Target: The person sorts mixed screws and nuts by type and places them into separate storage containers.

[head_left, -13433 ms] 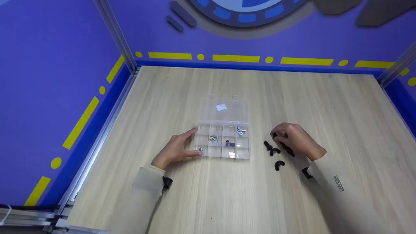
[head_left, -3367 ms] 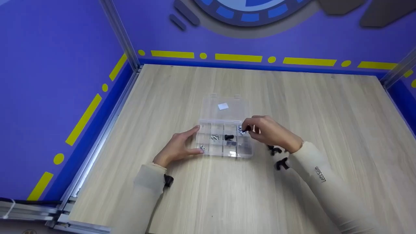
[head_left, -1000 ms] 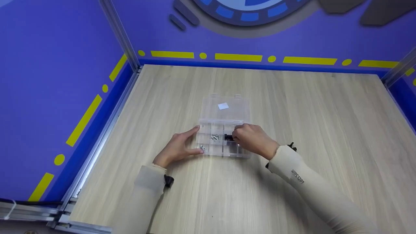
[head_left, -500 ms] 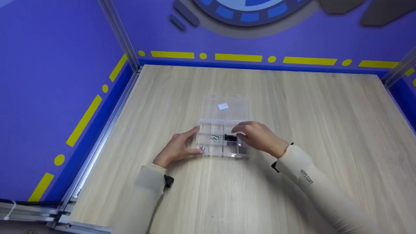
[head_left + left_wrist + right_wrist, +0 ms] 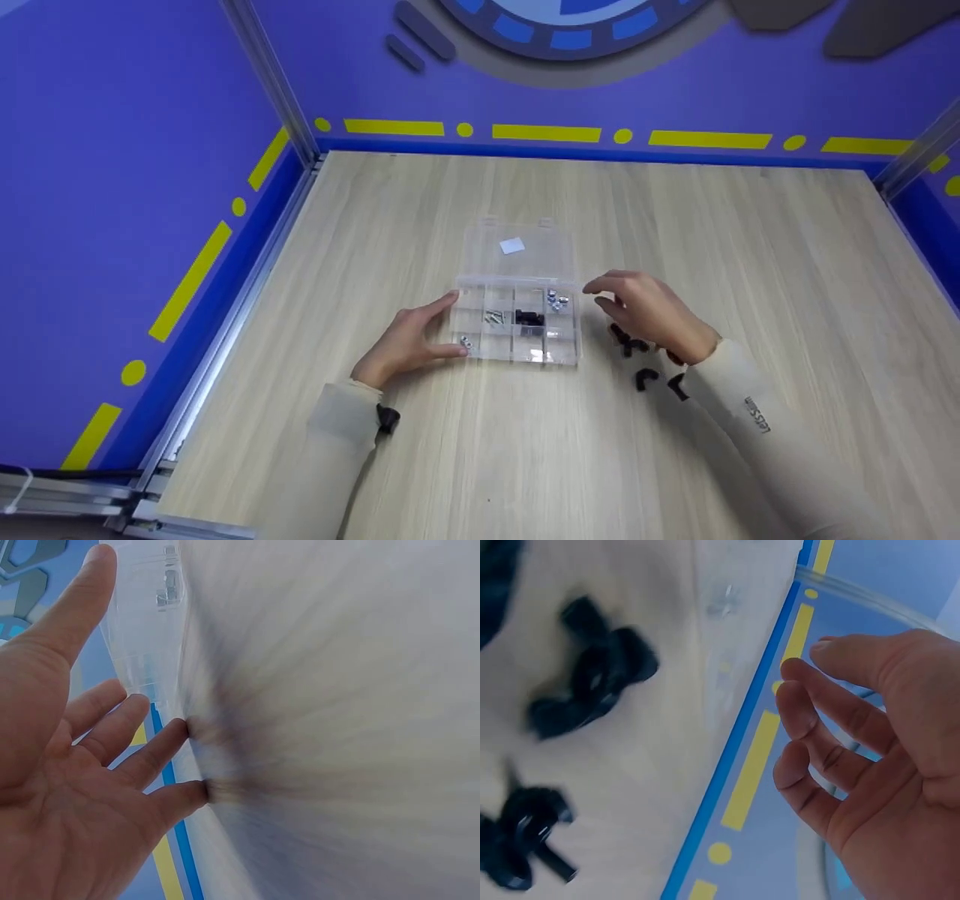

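Note:
A clear compartment box (image 5: 496, 346) lies with its lid (image 5: 517, 262) folded back. My left hand (image 5: 405, 341) touches its left side, thumb and fingers spread; in the left wrist view the fingers (image 5: 154, 757) look mostly straight. Just right of the box hovers my right hand (image 5: 656, 311), fingers loosely bent and holding nothing. Below it on the table lie several black wing screws (image 5: 646, 379), seen close as a wing screw (image 5: 596, 682) in the right wrist view. More black wing screws (image 5: 529, 317) sit in a middle compartment; how many is unclear.
Other compartments hold silver screws (image 5: 496, 317), small nuts (image 5: 466, 343) at the front left and shiny metal parts (image 5: 556, 301) at the back right. A white label (image 5: 512, 246) is on the lid. Blue walls (image 5: 165, 187) border the wooden table (image 5: 420, 465).
My right hand has brought a black wing screw into the box, let go and moved back right. The middle compartment holds more black pieces than at first. My left hand stays put.

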Tool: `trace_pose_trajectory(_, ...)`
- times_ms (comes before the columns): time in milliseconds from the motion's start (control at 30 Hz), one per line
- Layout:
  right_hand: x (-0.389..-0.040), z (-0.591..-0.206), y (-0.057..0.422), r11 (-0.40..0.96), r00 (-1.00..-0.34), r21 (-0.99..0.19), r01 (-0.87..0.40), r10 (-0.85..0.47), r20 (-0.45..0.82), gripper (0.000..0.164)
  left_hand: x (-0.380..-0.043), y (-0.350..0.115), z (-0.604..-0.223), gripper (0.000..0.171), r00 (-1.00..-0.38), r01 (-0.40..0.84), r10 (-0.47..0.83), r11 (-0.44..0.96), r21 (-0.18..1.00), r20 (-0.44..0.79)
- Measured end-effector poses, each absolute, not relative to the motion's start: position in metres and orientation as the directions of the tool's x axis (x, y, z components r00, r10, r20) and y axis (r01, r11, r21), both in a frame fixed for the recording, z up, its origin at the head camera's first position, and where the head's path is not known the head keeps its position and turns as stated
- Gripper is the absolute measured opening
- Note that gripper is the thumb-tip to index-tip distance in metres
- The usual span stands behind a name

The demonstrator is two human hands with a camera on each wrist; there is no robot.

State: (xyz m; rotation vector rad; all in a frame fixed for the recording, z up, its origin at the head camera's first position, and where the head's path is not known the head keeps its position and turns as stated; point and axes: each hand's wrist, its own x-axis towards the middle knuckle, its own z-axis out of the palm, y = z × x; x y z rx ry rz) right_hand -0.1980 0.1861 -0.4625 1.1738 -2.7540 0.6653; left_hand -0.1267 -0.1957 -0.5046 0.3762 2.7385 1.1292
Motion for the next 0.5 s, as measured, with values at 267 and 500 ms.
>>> trace_pose_trajectory(267, -0.192, -0.474, 0.206, 0.652, -0.739, -0.377, -0.658, -0.655, 0.159, 0.015, -0.126, -0.195, -0.504, 0.096, -0.959, 0.171, 0.281, 0.690, 0.703, -0.043)
trace_pose_trajectory(500, -0.185, -0.479, 0.215, 0.687, -0.762, -0.407, -0.602, -0.646, 0.035, 0.017, -0.127, -0.194, -0.504, 0.096, -0.958, 0.176, 0.285, 0.692, 0.700, -0.042)
